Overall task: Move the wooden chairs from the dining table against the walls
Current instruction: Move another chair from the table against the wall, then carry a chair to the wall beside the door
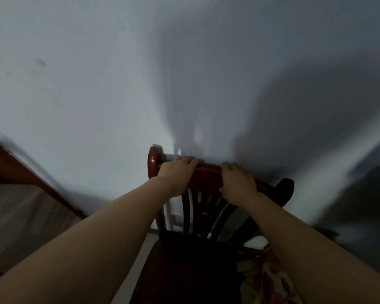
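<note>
At the far left runs a strip of reddish wooden trim along the foot of the wall, with pale floor beside it. Moving right, the left hand grips the top rail of the wooden chair, fingers curled over its far edge. Just beside it, the right hand holds the same rail the same way. The chair's back looks very close to the wall, perhaps touching; the gap is hidden from here. Its dark seat points back toward the person.

I judge this to be the placing step: the chair has reached the wall and needs only a last nudge to sit square and flat, then both hands let go. Care is called for so knuckles aren't pinched against the plaster.

Counted: one chair, two hands, one wall. No table or other chairs show here.
</note>
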Tool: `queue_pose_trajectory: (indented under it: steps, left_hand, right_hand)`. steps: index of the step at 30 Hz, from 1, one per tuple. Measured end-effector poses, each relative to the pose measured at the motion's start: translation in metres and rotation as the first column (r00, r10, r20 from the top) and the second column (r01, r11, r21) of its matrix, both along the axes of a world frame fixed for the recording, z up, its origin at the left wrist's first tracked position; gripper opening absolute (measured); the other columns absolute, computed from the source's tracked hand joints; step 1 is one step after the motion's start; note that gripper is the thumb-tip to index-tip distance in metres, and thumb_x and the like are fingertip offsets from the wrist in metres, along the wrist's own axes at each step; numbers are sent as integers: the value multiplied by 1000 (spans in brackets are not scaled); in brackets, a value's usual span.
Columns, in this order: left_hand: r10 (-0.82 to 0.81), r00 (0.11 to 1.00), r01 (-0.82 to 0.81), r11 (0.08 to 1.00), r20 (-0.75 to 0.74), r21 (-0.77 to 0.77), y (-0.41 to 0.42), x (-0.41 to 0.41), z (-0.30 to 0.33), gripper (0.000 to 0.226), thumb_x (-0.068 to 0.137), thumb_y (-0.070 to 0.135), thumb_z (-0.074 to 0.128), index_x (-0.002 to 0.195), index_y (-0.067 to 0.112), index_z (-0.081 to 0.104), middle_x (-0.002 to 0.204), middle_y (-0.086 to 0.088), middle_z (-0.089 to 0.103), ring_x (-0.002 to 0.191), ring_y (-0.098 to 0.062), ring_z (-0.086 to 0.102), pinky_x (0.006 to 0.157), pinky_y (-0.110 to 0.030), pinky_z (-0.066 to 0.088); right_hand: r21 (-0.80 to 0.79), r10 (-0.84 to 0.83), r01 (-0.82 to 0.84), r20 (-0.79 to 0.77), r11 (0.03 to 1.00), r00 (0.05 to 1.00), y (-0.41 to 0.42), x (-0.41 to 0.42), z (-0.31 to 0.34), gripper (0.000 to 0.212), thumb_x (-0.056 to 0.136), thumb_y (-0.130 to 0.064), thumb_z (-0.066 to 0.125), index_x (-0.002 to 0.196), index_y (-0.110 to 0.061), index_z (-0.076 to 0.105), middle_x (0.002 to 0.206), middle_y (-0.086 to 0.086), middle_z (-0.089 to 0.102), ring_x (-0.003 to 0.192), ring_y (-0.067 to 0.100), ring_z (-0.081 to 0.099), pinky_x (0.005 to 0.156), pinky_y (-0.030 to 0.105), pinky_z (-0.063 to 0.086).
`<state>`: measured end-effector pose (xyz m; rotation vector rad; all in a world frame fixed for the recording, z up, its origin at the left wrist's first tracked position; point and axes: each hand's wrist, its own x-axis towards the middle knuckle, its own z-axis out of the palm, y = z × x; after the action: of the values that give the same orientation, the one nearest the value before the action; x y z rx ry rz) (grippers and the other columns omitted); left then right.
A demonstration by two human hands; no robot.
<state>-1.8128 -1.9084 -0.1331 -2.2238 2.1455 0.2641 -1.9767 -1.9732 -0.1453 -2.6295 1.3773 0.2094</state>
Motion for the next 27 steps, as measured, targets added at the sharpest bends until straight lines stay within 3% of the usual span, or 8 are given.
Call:
queue_pose_trajectory:
  steps: [2,4,7,12,18,27]
  left_hand:
    - [16,1000,-16,999,19,38,7,-1,3,78,81,10,63,145,24,21,152,-6,27,134,-30,34,95,-45,44]
    - [-2,998,-5,994,57,108,17,-1,7,80,81,18,65,146,23,18,154,-7,22,136,-30,30,103,-46,37]
    - [-33,997,20,987,76,160,37,1,16,83,81,26,65,147,24,15,155,-5,19,140,-28,23,108,-46,29]
    - [36,995,-48,990,95,131,85,25,33,80,81,28,65,145,23,18,149,-3,27,138,-26,26,108,-46,28]
    - [191,974,-204,974,119,104,168,83,51,81,83,31,64,146,22,14,157,-6,15,143,-25,16,110,-48,22]
    - [427,890,-441,895,161,61,338,191,75,84,82,35,65,147,24,11,158,-4,12,144,-24,15,111,-49,23]
  right_hand:
    - [63,8,-2,-94,998,996,11,2,6,88,78,-32,69,143,-6,16,143,22,28,132,38,29,108,49,29]
    - [133,15,6,-162,991,987,23,6,14,107,77,-36,70,148,-8,-5,153,23,4,141,40,7,113,54,15]
    - [183,63,-27,-193,983,979,42,19,24,109,79,-37,69,150,-13,-10,155,22,-14,143,40,-9,115,54,7]
    - [180,139,-120,-92,976,986,85,57,32,93,81,-34,67,148,-15,6,156,21,-4,143,40,-4,114,52,12]
    - [126,219,-215,-15,968,976,144,111,36,93,81,-41,67,148,-15,7,154,20,6,142,38,4,113,49,16]
    - [102,383,-389,74,916,921,277,231,59,92,80,-39,65,148,-16,8,153,16,10,142,34,7,112,44,20]
